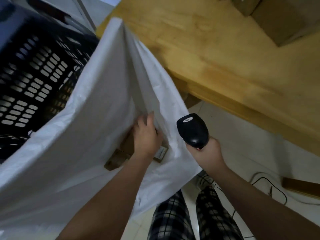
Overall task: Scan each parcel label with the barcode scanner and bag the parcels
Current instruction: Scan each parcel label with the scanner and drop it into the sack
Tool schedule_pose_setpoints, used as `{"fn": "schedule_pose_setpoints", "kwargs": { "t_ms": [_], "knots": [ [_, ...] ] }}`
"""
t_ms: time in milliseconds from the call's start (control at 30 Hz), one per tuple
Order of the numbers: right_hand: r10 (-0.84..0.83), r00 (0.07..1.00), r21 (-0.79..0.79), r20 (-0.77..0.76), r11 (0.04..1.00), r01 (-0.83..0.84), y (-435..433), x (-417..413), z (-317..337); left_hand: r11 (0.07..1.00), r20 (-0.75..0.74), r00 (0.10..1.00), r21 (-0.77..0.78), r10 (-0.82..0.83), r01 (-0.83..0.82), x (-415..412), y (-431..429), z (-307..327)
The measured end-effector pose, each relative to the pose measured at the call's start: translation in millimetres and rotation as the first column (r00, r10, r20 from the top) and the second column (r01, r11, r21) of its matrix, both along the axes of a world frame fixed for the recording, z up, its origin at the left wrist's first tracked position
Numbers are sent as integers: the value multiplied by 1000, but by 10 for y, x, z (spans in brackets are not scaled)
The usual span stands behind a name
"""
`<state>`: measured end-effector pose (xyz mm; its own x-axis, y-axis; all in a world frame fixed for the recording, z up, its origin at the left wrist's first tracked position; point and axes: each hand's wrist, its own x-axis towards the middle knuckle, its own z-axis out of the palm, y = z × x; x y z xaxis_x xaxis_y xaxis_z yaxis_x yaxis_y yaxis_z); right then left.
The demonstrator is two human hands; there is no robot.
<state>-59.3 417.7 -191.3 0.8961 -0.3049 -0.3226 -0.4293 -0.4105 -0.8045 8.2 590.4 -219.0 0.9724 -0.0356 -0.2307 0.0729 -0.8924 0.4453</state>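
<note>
Left hand [147,134] inside white bag [86,118], over brown parcel [117,158] lying in the bag, fingers hidden, grip cannot be told | right hand [205,151] just outside bag's right edge, curled round barcode scanner [192,129] | scanner long axis runs up-left from the hand, head toward bag wall

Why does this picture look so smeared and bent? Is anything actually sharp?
Head view: motion blur smears the black crate and the cardboard boxes on the wooden table; the barcode scanner in the right hand is sharpest, with a soft highlight on top; the wide lens stretches the corners; lighting is dim and even, no hard shadows.
</note>
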Motion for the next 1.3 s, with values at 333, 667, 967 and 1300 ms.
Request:
{"fn": "schedule_pose_setpoints", "kwargs": {
  "t_ms": [333,667,967,1300],
  "knots": [
    [-278,943,82,183,960,268,-1389,21,1180,942,305,922,-157,-240,297,237,-1469,1433],
    [-483,842,208,241,873,441,-2810,451,1776,892,259,869,-54,-422,449,1031,-3162,1780],
    [-520,848,342,103,819,461,-3332,967,1733,814,-37,882,368,-470,450,1806,-3981,1668],
    [-464,886,418,4,806,420,-3492,1002,1679,711,32,727,242,-686,660,1438,-3275,1711]
  ]
}}
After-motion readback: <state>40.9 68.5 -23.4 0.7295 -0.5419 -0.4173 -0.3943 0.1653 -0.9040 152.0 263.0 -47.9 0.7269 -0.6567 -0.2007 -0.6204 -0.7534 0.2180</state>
